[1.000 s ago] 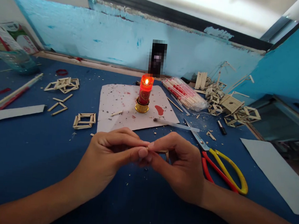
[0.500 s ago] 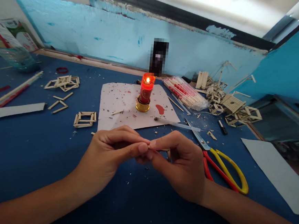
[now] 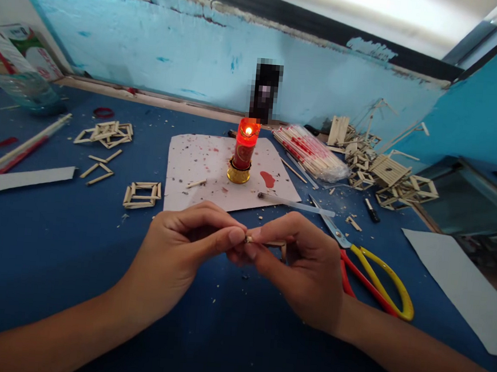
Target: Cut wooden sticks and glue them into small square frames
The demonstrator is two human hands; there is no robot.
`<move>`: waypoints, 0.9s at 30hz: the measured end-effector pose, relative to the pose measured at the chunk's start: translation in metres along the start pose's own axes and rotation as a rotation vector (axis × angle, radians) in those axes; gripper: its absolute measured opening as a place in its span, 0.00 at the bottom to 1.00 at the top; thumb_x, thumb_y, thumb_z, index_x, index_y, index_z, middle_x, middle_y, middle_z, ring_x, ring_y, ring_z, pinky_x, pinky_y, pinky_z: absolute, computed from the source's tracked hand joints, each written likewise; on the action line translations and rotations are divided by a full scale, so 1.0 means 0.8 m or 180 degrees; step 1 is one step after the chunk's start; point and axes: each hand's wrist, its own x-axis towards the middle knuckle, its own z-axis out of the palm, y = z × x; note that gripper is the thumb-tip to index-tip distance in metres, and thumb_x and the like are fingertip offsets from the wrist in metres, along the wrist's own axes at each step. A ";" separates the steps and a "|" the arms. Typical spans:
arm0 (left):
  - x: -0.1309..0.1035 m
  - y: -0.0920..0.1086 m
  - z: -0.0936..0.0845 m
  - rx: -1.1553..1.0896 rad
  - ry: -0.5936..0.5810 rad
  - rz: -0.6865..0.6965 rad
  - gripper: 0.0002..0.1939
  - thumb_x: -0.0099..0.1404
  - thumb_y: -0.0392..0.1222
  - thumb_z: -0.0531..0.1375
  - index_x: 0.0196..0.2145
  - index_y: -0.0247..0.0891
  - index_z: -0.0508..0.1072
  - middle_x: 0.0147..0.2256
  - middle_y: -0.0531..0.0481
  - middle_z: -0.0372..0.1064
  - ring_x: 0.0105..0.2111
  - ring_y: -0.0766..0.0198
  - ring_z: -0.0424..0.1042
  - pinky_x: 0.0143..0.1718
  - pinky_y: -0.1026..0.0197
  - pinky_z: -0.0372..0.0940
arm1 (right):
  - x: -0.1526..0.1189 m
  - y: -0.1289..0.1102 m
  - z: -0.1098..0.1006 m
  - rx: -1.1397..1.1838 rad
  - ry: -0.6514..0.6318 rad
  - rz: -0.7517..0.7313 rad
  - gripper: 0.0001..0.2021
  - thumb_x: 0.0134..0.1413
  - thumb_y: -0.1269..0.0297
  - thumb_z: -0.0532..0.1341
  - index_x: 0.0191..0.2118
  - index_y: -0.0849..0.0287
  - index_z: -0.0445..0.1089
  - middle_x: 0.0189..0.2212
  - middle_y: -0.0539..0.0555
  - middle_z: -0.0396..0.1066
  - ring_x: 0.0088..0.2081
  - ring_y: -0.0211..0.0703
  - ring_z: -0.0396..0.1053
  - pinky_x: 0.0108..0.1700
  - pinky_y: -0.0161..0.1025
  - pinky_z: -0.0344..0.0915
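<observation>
My left hand [image 3: 186,241] and my right hand [image 3: 300,267] meet fingertip to fingertip above the table, both closed in a pinch. Between them is a small piece made of short wooden sticks [image 3: 277,244]; one end shows at the fingertips and another stick angles down by my right palm. My fingers cover most of it. Beyond my hands a lit red candle [image 3: 244,151] stands in a gold holder on a stained white sheet [image 3: 199,153]. A small square stick frame [image 3: 142,195] lies past my left hand. Close by my right hand are scissors [image 3: 379,276] with red and yellow handles.
A bag of wooden sticks [image 3: 313,154] lies behind, beside a pile of stick constructions [image 3: 387,171]. More stick frames [image 3: 106,133] are at left, near a clear plastic container [image 3: 32,91]. A white strip [image 3: 456,282] lies at right.
My fingertips have parted slightly, so the stick end between them now shows more. The stick piece has shifted a little by my right hand.
</observation>
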 end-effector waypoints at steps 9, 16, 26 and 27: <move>-0.002 0.000 0.000 -0.0037 0.0015 -0.0216 0.09 0.70 0.38 0.71 0.30 0.42 0.86 0.26 0.55 0.80 0.29 0.70 0.79 0.35 0.74 0.74 | 0.006 -0.007 -0.001 -0.0010 0.0028 0.0040 0.06 0.65 0.72 0.71 0.41 0.53 0.78 0.33 0.47 0.82 0.34 0.38 0.84 0.37 0.34 0.81; 0.011 0.001 -0.009 -0.0058 0.0714 -0.0404 0.10 0.64 0.48 0.76 0.33 0.39 0.85 0.28 0.52 0.81 0.29 0.67 0.79 0.32 0.71 0.75 | 0.003 -0.005 -0.003 0.0208 -0.0001 0.0246 0.06 0.65 0.72 0.71 0.42 0.53 0.77 0.35 0.49 0.83 0.33 0.41 0.85 0.36 0.36 0.82; 0.001 -0.013 0.010 -0.0278 0.0182 -0.0454 0.11 0.76 0.47 0.65 0.37 0.41 0.72 0.35 0.56 0.79 0.34 0.66 0.79 0.35 0.67 0.78 | 0.007 0.000 -0.001 -0.0013 0.0237 0.0261 0.08 0.59 0.71 0.75 0.39 0.52 0.78 0.39 0.47 0.83 0.42 0.40 0.82 0.45 0.36 0.79; 0.000 -0.012 0.011 -0.0230 0.0145 -0.0423 0.11 0.76 0.48 0.65 0.37 0.41 0.72 0.35 0.56 0.78 0.32 0.66 0.78 0.32 0.67 0.77 | 0.008 0.000 -0.001 -0.0072 0.0262 0.0282 0.09 0.58 0.71 0.76 0.38 0.52 0.78 0.37 0.46 0.81 0.39 0.37 0.79 0.42 0.33 0.77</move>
